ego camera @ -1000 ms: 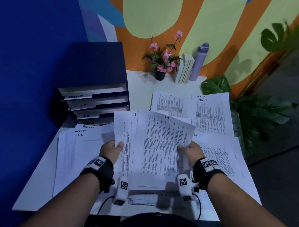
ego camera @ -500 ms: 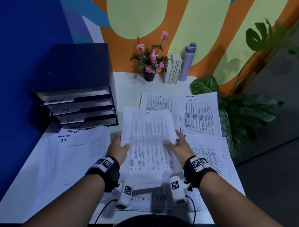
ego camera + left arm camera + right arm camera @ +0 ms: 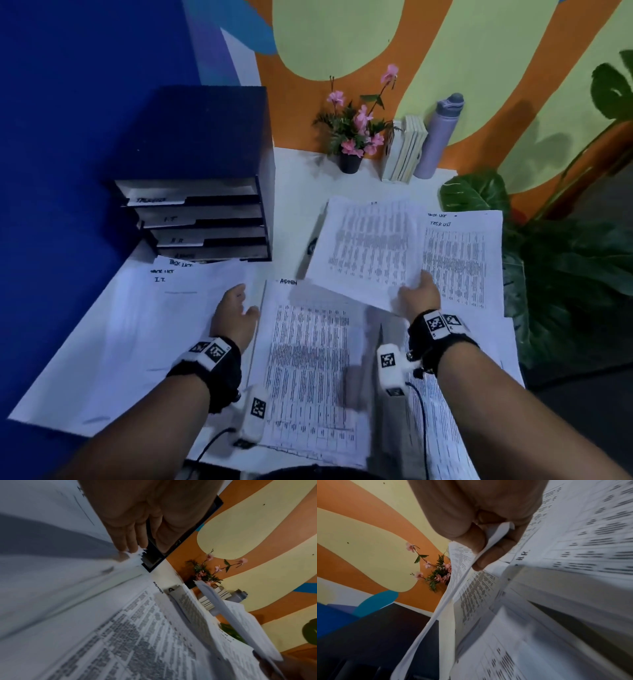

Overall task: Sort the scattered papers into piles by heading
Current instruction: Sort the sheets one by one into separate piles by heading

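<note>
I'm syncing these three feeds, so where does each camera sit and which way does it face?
Head: worn on the head, faces forward and down on the desk papers; both forearms and hands show.
Left wrist: looks along the left hand, straight fingers on paper.
Right wrist: looks along the right hand pinching the lifted sheet.
Shared: all three show the pink flower pot.

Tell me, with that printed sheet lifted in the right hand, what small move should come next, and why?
Probably tilt the lifted white printed sheet so its heading can be read. The right hand pinches its near corner and holds it above the white desk, but its top line is too blurred to read. The left hand rests open on the papers, beside the sheet headed ADMIN.
</note>
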Tool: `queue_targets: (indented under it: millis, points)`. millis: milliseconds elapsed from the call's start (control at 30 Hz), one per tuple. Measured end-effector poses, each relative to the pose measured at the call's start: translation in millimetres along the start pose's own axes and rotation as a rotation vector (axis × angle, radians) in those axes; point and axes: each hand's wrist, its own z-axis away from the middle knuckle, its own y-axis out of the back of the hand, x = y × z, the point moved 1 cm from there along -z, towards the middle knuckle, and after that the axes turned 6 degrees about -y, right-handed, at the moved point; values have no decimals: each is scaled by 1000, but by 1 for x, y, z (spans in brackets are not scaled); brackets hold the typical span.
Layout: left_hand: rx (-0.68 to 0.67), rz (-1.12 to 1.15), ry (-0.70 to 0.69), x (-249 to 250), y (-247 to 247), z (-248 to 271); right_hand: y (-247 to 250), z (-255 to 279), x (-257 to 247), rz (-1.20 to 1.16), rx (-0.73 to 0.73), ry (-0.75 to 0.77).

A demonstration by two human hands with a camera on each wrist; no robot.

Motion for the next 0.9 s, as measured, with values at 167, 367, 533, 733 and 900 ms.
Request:
queue_targets:
  millis: [167, 367, 533, 733, 900]
  points:
    - [45, -188, 1, -21, 24, -2, -12, -32, -21, 29, 25, 28]
    - [55, -293, 13, -40, 45, -7, -24, -45, -29, 209, 45, 46]
    - [-53, -753, 170, -71, 67, -11, -58, 19, -30, 266, -83, 208]
    - [-184, -907, 269, -104, 92, -9, -124, 84, -3, 271, -567, 166]
    - [-327, -922, 98, -111, 80, 3, -164, 114, 21, 295, -722, 56]
